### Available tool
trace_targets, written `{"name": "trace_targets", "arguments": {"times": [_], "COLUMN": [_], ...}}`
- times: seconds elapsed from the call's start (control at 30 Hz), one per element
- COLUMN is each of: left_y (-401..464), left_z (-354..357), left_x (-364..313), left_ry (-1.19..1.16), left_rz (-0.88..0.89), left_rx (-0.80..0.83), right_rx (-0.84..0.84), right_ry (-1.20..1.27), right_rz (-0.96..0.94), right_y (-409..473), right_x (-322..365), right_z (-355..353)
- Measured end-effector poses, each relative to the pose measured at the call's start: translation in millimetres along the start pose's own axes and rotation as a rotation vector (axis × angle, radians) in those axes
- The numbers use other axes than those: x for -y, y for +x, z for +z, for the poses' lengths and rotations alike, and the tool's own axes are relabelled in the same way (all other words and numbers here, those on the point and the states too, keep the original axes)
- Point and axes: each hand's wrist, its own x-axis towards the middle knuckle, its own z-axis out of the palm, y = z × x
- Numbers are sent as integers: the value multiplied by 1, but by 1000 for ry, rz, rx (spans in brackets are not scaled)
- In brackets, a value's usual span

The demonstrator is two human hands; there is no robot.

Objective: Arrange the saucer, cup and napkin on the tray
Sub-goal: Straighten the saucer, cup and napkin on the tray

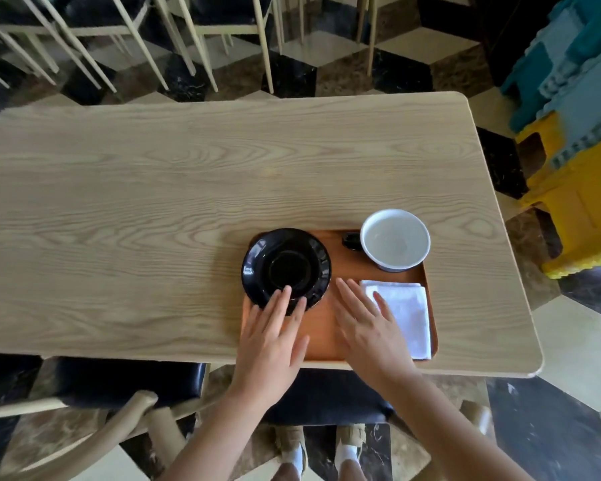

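An orange-brown wooden tray (pixel 321 336) lies at the near edge of the table. A glossy black saucer (pixel 286 263) rests on its left part, overhanging the tray's left rim. At the tray's far right stands a cup (pixel 395 239), white inside with a dark handle to its left. A folded white napkin (pixel 405 314) lies on the tray's right side. My left hand (pixel 271 338) is flat with fingers apart, fingertips touching the saucer's near rim. My right hand (pixel 368 328) is spread over the tray, its outer fingers on the napkin's left edge.
The light wooden table (pixel 188 185) stretches wide to the left and far side. Dark-cushioned chairs stand at the near edge and beyond the far edge. Blue and yellow plastic crates (pixel 576 133) are stacked to the right on the checkered floor.
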Motion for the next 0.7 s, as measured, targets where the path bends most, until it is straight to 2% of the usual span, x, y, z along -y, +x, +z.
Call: {"name": "trace_targets", "arguments": {"times": [0.1, 0.2, 0.7], "left_y": [-11, -18, -31], "left_z": [-2, -2, -1], "left_x": [29, 45, 53], "left_ry": [50, 66, -21], "left_rz": [-62, -53, 28], "left_rx": [65, 103, 109], "right_rx": [33, 62, 22], "right_ry": [14, 1, 28], "right_rz": [-30, -15, 44], "right_y": [8, 10, -8], "right_x": [17, 25, 39], "right_z": [13, 18, 19]}}
